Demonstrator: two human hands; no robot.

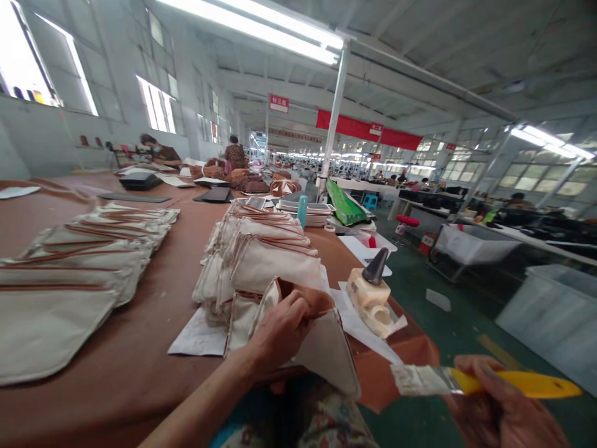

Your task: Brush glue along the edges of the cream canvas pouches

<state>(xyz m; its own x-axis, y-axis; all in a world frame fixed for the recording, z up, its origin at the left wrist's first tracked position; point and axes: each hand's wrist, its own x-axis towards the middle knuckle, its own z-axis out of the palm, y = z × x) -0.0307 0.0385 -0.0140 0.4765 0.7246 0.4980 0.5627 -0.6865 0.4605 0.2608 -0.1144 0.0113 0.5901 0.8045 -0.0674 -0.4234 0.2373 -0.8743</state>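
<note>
My left hand (282, 326) has its fingers closed on the edge of a cream fabric piece (326, 351) with brown lining, at the front edge of the table. At the lower right, my right hand (501, 398) grips a yellow-handled brush (522, 382), its pale bristles pointing left. Behind my left hand lies a stack of cream pieces (275, 258) with brown edging. A second row of cream pieces (60, 314) spreads over the left of the table. A cream glue bottle (368, 295) with a dark cone-shaped top stands right of the stack, on white paper.
The brown-covered table (163, 373) runs forward. Farther back are a turquoise object (302, 211), a green bag (345, 202) and black pieces (140, 181). One person (161, 152) sits at the back left; another (234, 152) is beyond. White bins (555, 317) stand at the right.
</note>
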